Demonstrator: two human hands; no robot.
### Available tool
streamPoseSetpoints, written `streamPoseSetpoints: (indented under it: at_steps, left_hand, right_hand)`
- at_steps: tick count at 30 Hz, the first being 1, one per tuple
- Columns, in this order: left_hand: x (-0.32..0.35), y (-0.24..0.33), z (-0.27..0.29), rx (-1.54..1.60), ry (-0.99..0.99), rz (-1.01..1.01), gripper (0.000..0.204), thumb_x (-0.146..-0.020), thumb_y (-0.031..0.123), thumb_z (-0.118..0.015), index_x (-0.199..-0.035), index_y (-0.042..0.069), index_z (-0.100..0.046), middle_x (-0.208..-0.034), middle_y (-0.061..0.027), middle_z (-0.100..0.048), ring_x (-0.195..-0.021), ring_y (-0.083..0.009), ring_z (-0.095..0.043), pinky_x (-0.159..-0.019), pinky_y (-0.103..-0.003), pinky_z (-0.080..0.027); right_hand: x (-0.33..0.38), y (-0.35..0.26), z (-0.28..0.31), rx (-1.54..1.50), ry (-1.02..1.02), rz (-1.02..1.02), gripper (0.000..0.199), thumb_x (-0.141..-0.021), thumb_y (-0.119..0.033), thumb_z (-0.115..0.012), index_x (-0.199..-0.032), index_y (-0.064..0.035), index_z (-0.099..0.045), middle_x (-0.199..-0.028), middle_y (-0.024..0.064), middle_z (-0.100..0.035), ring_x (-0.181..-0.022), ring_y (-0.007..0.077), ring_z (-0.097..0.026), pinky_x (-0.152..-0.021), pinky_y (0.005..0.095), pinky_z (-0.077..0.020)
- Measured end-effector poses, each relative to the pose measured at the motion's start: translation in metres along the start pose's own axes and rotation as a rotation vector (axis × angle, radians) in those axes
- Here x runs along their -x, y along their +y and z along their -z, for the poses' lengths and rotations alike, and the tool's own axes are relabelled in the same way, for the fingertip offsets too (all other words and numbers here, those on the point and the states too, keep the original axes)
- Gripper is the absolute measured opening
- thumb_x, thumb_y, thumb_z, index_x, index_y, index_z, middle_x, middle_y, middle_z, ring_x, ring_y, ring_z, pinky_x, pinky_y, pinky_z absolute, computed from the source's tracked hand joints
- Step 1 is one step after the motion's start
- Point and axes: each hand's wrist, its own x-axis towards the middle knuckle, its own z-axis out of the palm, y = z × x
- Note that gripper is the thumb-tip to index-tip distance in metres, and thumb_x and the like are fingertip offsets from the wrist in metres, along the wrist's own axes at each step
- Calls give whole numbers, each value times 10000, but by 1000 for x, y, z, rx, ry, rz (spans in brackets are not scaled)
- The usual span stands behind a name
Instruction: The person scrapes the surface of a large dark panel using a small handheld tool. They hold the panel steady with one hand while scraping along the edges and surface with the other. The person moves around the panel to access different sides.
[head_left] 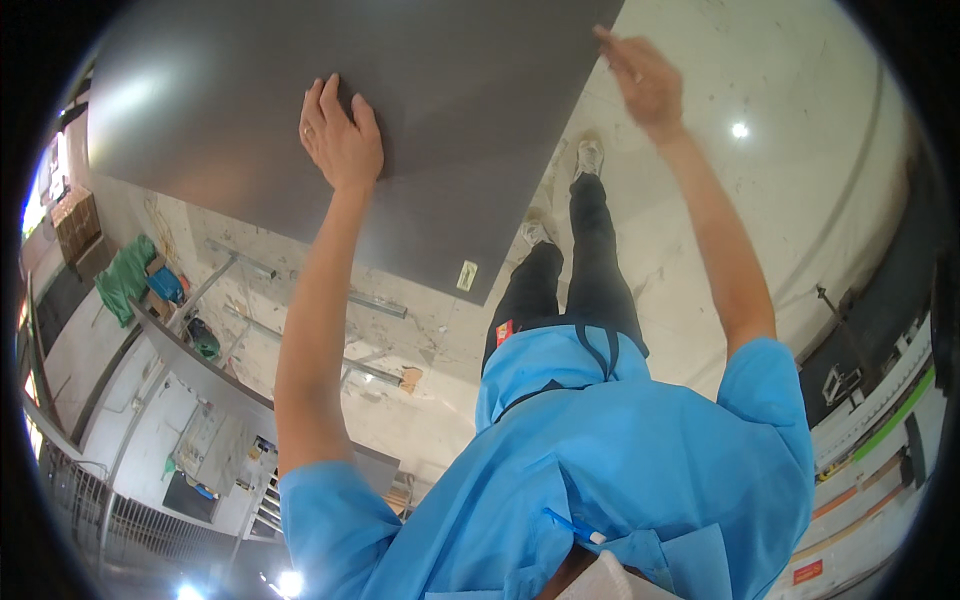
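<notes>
A large dark grey panel (440,130) with a smooth, faintly shiny face fills the upper left. My left hand (342,135) rests on it, palm down, with the fingers stretched out and the thumb apart; a ring shows on one finger. Just beyond the panel's right edge is my right hand (645,85), slightly blurred, with its fingers reaching toward that edge. Nothing shows between those fingers, and I cannot tell whether they touch the panel. A small pale label (467,276) sticks to the panel's near corner.
My shoes (589,158) stand on the pale, marked floor (770,200) beside the panel. Metal bars (377,305) lie below its near edge. A green cloth (125,280) and a cardboard box (76,225) are at the far left. Long strips and rails (880,450) line the right side.
</notes>
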Motion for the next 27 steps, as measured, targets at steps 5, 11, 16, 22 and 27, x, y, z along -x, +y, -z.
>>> streamPoseSetpoints:
  at_steps: [5,11,16,22,27]
  left_hand:
    - [2,-8,-11,42,94,-61,510,-1097,370,-558,-1530,102,-581,-1624,-161,-533,-1559,-363,-433,-1293,-513,-305]
    - [22,2,-16,40,146,-175,526,-1098,342,-572,-1546,66,-546,-1634,-201,-526,-1554,-433,-433,-1284,-594,-301]
    - [117,67,17,205,-222,-511,623,-1044,275,-653,-1617,77,-505,-1709,-146,-476,-1619,-463,-337,-1321,-663,-208]
    - [114,139,16,119,-390,-563,601,-1126,325,-496,-1705,175,-438,-1777,-56,-398,-1664,-367,-286,-1335,-657,-160]
    - [3,211,-32,73,-327,-542,580,-1139,301,-465,-1701,164,-436,-1768,-75,-410,-1650,-403,-302,-1327,-655,-186]
  right_hand:
    - [121,-95,-41,42,-47,141,432,-945,-33,-757,-1357,-161,-779,-952,60,-759,-813,231,-745,-667,357,-607]
    - [271,-198,-85,59,-340,293,450,-886,-77,-712,-1333,-54,-754,-861,64,-648,-768,250,-674,-660,409,-565]
    - [325,-220,-82,-274,-921,272,90,-938,-165,-663,-913,-103,-603,-890,75,-639,-855,330,-708,-704,490,-581]
    - [285,-100,9,46,-331,-575,255,-999,-303,-661,-1015,-56,-725,-998,168,-737,-931,437,-720,-804,521,-585]
    - [246,3,83,46,-73,-831,192,-1053,-228,-679,-1067,-39,-714,-895,187,-735,-788,391,-712,-736,461,-555]
